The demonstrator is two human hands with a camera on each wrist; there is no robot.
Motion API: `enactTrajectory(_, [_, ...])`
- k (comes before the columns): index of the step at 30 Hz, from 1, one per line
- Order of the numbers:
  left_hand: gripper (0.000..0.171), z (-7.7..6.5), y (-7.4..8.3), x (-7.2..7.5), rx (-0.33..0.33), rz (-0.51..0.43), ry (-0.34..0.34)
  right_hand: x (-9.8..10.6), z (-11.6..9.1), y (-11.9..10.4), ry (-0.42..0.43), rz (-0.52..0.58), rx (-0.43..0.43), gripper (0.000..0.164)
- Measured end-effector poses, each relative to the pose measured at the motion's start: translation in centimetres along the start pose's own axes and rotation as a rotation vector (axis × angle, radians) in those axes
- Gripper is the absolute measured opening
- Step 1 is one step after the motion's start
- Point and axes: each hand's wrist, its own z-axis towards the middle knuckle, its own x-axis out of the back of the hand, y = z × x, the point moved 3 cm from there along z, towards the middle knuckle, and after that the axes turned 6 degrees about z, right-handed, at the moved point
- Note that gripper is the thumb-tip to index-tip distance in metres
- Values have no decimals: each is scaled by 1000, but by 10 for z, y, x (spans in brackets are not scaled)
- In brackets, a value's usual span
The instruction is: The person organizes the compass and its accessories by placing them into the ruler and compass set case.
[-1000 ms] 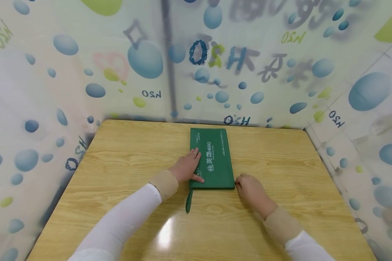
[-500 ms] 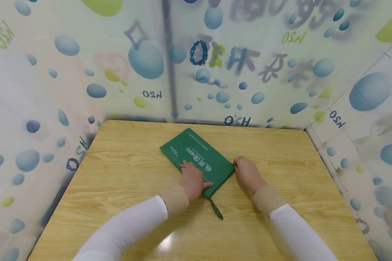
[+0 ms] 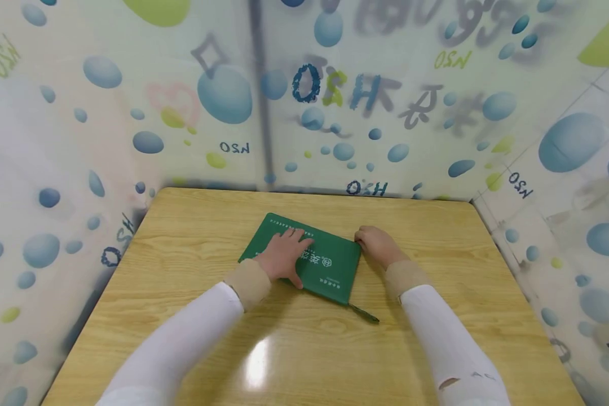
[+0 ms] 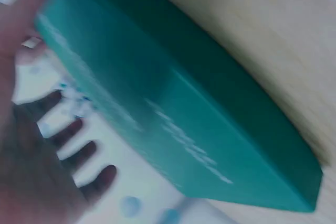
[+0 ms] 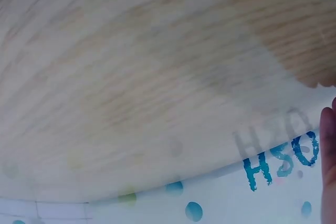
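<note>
A green zip pouch (image 3: 335, 254) with white lettering lies askew on the table, its short cord strap (image 3: 363, 313) trailing from the near right corner. Spread fingers of my left hand (image 3: 282, 254) lie over the left half of its cover. The left wrist view shows the pouch's (image 4: 131, 93) thick side and the loosely spread left hand (image 4: 47, 166). At the far right corner my right hand (image 3: 378, 243) pinches the zipper pull, which the fingertips hide. Only the edge of the right hand (image 5: 329, 150) enters the right wrist view; the pouch is outside it.
The wood-grain table (image 3: 193, 237) reaches back to a patterned wall covering (image 3: 294, 129) with blue and green drops. More of this covering stands close along the left and right sides. A bright light reflection (image 3: 256, 361) shows on the table's near part.
The pouch has turned counterclockwise, its strap swinging from left to right. My left hand has shifted along the cover, and my right hand has moved away from me with the corner.
</note>
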Motion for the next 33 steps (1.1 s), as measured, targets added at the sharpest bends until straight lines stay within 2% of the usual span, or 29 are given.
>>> enactTrajectory(3, [124, 9, -16, -8, -80, -26, -14, 0, 3, 0, 5, -3, -9, 10])
enactTrajectory(6, [126, 13, -24, -15, -95, -79, -68, -2, 3, 1, 15, 12, -30, 10])
enactTrajectory(10, [126, 12, -29, -18, -60, -127, -119, -2, 1, 1, 34, 45, -50, 11])
enactTrajectory(19, [128, 11, -28, -22, 20, -149, -117, -3, -6, 4, 34, 153, -172, 13])
enactTrajectory(29, [129, 12, -28, -23, 101, -158, -99, -3, -14, -3, 32, 109, -157, 12])
enactTrajectory(33, [130, 12, -27, -23, 135, -156, -76, -5, -21, -13, 16, 86, -112, 12])
